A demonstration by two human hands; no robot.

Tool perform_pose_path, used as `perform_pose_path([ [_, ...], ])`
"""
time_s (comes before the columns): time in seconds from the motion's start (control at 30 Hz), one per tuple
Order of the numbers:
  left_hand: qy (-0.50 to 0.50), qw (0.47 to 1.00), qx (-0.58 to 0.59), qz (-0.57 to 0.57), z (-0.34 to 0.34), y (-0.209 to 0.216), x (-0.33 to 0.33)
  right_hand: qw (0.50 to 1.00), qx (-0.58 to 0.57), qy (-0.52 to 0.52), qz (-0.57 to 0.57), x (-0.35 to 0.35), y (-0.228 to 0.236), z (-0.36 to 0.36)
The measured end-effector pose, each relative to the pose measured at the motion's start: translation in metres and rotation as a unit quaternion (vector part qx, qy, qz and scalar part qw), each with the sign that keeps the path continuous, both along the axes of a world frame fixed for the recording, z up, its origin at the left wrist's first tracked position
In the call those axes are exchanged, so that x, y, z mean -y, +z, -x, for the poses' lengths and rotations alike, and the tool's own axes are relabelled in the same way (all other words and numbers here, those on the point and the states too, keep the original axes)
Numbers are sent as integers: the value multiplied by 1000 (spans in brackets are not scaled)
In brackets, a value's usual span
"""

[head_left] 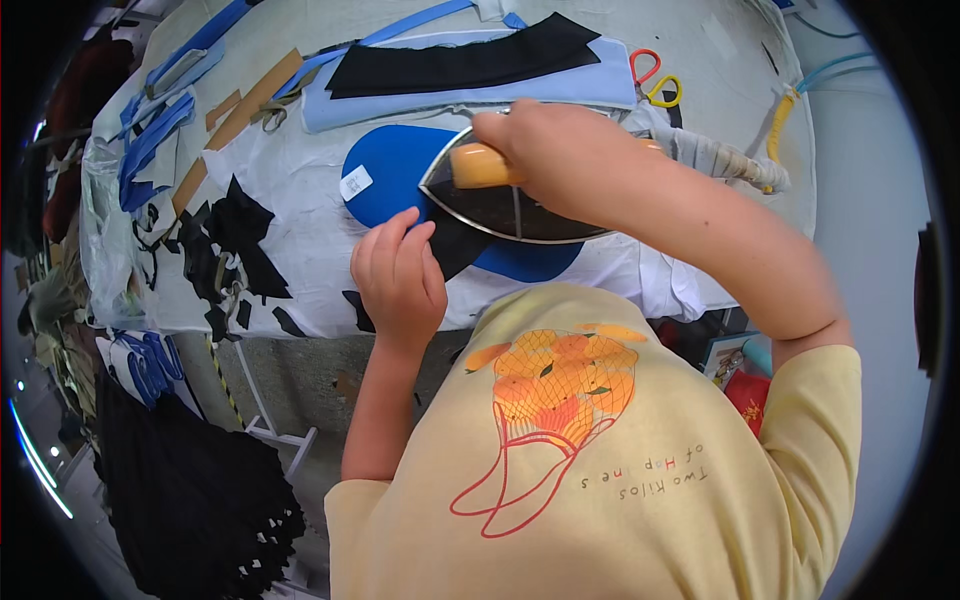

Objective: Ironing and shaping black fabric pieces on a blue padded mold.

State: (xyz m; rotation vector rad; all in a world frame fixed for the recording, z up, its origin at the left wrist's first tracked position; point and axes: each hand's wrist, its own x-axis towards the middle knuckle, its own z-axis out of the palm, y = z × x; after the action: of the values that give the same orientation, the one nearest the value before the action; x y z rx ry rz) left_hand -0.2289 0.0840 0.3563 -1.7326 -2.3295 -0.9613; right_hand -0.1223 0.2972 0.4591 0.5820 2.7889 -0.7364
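Observation:
My right hand [560,155] is closed round the orange-brown handle [480,167] of a pointed iron [515,212]. The iron's tip points left, and its soleplate lies over a strip of black fabric [455,243] and a rounded blue piece [395,150]. A white label [355,183] sits on the left part of the blue piece. My left hand [400,275] is at the near left edge of the black strip, fingers stretched and slightly bent, fingertips by the cloth. What lies directly beneath the iron is hidden.
Black panels [465,58] lie on light-blue fabric [320,108] at the back. Scissors with red and yellow handles [657,80] rest beside them. Black scraps [240,225] cover the left side. A wrapped hose [735,160] runs right. Black cloth [190,490] hangs below left.

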Motion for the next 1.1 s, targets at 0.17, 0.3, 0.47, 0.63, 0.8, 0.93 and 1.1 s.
perform_pose_path([
  [0.17,-3,1000,-2,0,-5,0,16,997,41,-53,-43,-19,-8,-64],
  [0.3,-89,996,13,-3,-15,-2,9,979,70,-191,-17,-38,-11,-130],
  [0.47,-116,992,21,41,-19,0,3,963,67,-259,-35,-37,-62,-189],
  [0.63,-129,987,-37,91,-20,-4,11,944,94,-314,-36,-38,-117,-204],
  [0.8,-69,990,-114,46,-18,-24,12,963,-140,-160,-165,-27,-97,-160],
  [0.93,-67,994,-59,59,-17,-9,21,963,-269,9,18,11,-82,-94],
  [1.1,7,999,37,20,-16,22,18,949,-313,17,27,23,-96,-63],
])
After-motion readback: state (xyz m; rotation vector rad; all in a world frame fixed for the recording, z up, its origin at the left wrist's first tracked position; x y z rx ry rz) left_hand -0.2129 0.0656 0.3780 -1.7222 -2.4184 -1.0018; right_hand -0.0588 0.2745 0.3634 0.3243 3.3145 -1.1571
